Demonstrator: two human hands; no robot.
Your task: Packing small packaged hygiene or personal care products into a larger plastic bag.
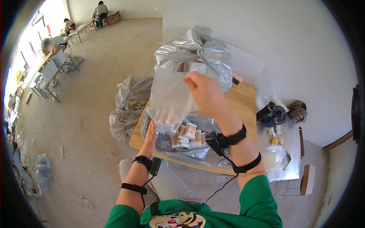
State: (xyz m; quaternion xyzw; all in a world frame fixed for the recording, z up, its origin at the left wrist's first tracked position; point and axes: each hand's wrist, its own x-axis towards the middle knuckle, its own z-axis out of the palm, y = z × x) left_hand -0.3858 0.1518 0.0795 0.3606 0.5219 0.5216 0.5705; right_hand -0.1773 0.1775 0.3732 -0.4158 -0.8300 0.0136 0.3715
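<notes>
The right hand (pixel 205 93) is pinching a translucent bag (pixel 170 91); the left hand (pixel 151 130), loosely extended, is apparently reaching inside. Packets (pixel 184 139) are showing printed labels (pixel 191 130).

The right hand (pixel 207 95) pinches a clear plastic bag (pixel 169 91), the fingers of the left hand (pixel 151 131) showing through it, above packets (pixel 190 133) in a grey bag (pixel 199 153) on the worktop (pixel 245 102).

bright daylight | windows (pixel 38 28) upper left blown out | glare on grey plastic bag (pixel 173 53) top centre | right hand (pixel 207 91) slightly blurred | fisheye bend, dark rim
</notes>
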